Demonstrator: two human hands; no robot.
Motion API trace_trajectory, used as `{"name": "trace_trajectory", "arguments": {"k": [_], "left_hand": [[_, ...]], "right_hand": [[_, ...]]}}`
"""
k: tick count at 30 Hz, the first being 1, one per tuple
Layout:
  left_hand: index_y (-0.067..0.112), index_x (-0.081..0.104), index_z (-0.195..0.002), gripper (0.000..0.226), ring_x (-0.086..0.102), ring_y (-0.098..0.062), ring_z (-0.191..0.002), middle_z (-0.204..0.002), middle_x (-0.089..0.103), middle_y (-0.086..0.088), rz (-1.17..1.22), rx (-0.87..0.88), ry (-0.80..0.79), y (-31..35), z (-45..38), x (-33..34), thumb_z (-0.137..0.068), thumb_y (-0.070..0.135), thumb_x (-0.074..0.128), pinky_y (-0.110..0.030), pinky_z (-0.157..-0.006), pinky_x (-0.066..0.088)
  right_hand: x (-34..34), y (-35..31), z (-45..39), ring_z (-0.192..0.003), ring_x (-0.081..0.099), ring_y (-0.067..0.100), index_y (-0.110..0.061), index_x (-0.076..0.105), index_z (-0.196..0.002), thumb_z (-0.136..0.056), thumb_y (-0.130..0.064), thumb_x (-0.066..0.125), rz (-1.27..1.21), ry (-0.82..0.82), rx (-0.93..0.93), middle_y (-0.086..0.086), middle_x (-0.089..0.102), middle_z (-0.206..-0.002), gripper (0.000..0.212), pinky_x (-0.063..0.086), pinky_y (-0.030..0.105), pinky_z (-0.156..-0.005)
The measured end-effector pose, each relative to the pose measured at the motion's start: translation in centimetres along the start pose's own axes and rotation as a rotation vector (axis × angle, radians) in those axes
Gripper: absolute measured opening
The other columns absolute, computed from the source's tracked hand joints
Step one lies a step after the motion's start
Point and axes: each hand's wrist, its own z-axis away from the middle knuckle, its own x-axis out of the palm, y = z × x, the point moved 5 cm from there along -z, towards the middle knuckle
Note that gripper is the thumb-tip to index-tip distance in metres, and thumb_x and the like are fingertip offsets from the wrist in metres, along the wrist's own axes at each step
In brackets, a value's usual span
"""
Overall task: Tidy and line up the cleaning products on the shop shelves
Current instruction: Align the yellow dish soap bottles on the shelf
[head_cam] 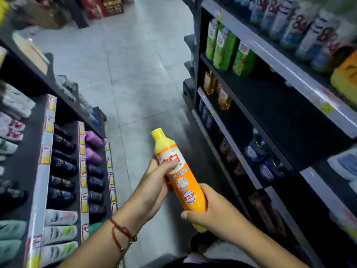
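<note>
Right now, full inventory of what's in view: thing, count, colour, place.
orange bottle: 1, orange with yellow cap, held over the aisle
green bottles: 3, green, right shelving, second shelf
white bottles: a row, count unclear, white and blue, right top shelf
amber bottles: at least 2, golden, right shelf below the green ones
slippers: many, dark, purple, white, left racks
floor: grey tiles, aisle
red bracelet: 1, left wrist
left hand: grips bottle's upper half
right hand: grips bottle's base
</note>
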Motion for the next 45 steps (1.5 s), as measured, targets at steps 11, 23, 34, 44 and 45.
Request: {"name": "trace_trajectory", "arguments": {"k": [11,23,34,44,45], "left_hand": [[0.014,0.057,-0.121,0.052,0.073,-0.033,-0.095,-0.106,0.073,-0.015,0.119,0.184,0.05,13.3,-12.2,-5.3,-0.075,0.031,0.074,-0.046,-0.08,0.061],[0.024,0.059,-0.122,0.045,0.074,-0.022,-0.098,-0.107,0.075,-0.008,-0.228,0.427,-0.235,37.7,-29.8,-3.9,-0.08,0.034,0.074,-0.038,-0.082,0.062],[0.029,0.059,-0.12,0.042,0.074,-0.018,-0.088,-0.104,0.074,-0.005,-0.514,0.867,-0.739,58.5,-37.5,15.8,-0.081,0.035,0.075,-0.028,-0.07,0.058],[0.034,0.048,-0.129,0.063,0.072,-0.004,-0.095,-0.105,0.073,0.015,-0.505,1.269,-0.797,68.8,-40.7,22.3,-0.073,0.041,0.076,-0.02,-0.076,0.058],[0.033,0.047,-0.132,0.067,0.072,-0.004,-0.095,-0.104,0.073,0.013,-0.474,1.296,-0.807,69.8,-41.3,22.9,-0.072,0.04,0.077,-0.02,-0.076,0.058]], "right_hand": [[-11.4,-16.5,-15.1,-0.107,0.057,0.007,-0.047,0.035,-0.138,-0.082,-0.047,0.073,0.613,0.145,-0.351,-0.018,0.054,-0.124,0.068,0.051,0.029,-0.09],[-20.3,-30.9,-30.8,-0.092,0.063,-0.008,-0.05,0.052,-0.126,-0.07,-0.043,0.088,0.15,0.375,-0.327,-0.026,0.064,-0.106,0.067,0.053,0.012,-0.071],[-37.5,-42.3,-31.3,-0.082,0.071,0.004,-0.042,0.063,-0.109,-0.072,-0.028,0.088,-0.153,0.907,-0.493,-0.012,0.072,-0.099,0.048,0.057,0.019,-0.067],[-46.9,-50.6,-33.4,-0.095,0.066,0.006,-0.045,0.058,-0.117,-0.078,-0.033,0.084,0.047,1.166,-0.666,-0.011,0.065,-0.111,0.049,0.057,0.027,-0.079],[-48.0,-51.5,-33.7,-0.097,0.065,0.007,-0.045,0.058,-0.118,-0.078,-0.034,0.083,0.085,1.202,-0.672,-0.011,0.065,-0.111,0.048,0.058,0.031,-0.081]]}}
